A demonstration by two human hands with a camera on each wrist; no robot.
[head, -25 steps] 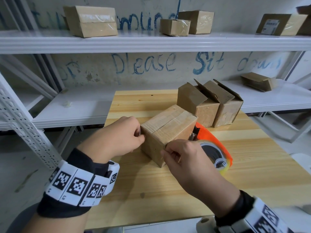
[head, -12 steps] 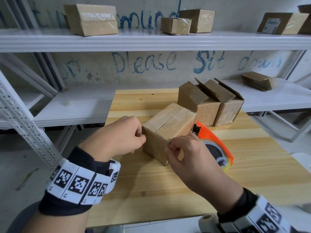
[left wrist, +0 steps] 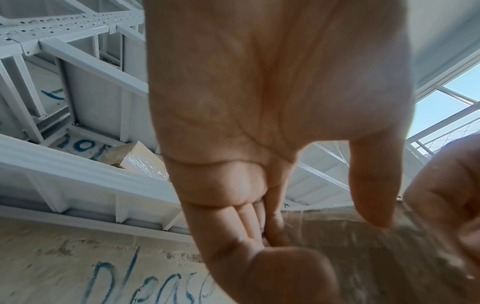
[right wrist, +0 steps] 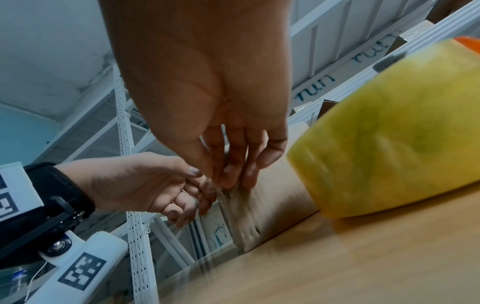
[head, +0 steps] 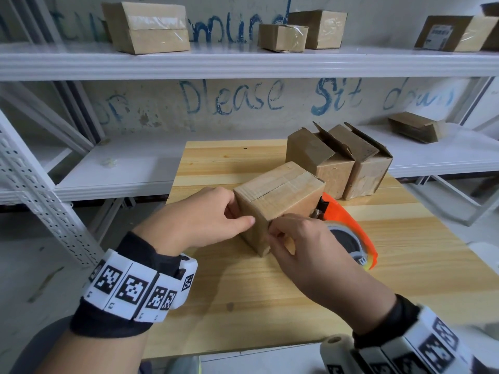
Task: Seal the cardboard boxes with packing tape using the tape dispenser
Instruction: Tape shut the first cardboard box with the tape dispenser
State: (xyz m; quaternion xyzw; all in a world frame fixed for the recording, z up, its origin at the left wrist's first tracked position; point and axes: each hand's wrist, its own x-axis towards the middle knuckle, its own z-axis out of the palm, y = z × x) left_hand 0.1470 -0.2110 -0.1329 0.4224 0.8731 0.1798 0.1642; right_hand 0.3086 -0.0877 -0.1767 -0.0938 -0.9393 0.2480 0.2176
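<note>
A closed cardboard box [head: 286, 193] stands cornerwise on the wooden table [head: 270, 306]. My left hand [head: 240, 215] holds its left side, fingers curled against that face and thumb laid on the near face. My right hand [head: 275, 233] pinches the box's near upright edge [right wrist: 233, 197] between thumb and fingertips. In the right wrist view my right hand [right wrist: 226, 174] meets my left hand [right wrist: 192, 189] at that edge. The orange tape dispenser [head: 348, 225] lies on the table just behind my right hand, its yellowish tape roll [right wrist: 389, 131] close to the box. No hand touches it.
Two boxes with raised flaps [head: 321, 160] [head: 370, 166] stand behind the closed one. Taped boxes [head: 147, 27] [head: 283, 36] sit on the upper white shelf and a flattened one [head: 415, 126] on the lower shelf. A white rack post [head: 40, 198] stands left.
My left thumb has stretched out across the near face toward my right hand. My right hand has shifted left onto the box's near edge. The dispenser has stayed put.
</note>
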